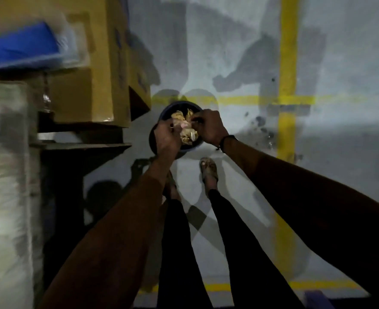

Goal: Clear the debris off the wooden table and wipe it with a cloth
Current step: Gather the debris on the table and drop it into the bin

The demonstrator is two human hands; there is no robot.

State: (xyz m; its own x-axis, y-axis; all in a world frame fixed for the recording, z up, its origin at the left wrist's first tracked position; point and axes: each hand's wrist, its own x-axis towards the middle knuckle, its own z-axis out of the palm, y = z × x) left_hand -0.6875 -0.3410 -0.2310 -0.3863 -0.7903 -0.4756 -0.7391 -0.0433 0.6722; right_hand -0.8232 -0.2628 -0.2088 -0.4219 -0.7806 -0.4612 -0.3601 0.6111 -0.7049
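Hands, left (167, 136) and right (210, 128), grip crumpled debris (187, 134) over a dark bin (179, 108) beside cardboard boxes (90, 85).

Cardboard boxes (88, 85) left, open floor (239, 63) right

this looks like a warehouse or storeroom. the floor (239, 52) is bare grey concrete, stained and scuffed, with yellow painted lines (288, 63) crossing at right angles like marked bays or walkways. stacked brown cardboard boxes (83, 63) stand along its left edge, on what looks like a dark pallet (83, 146). a blue bundle under clear plastic wrap (25, 47) lies on top of the boxes. the lighting is dim, with hard shadows.
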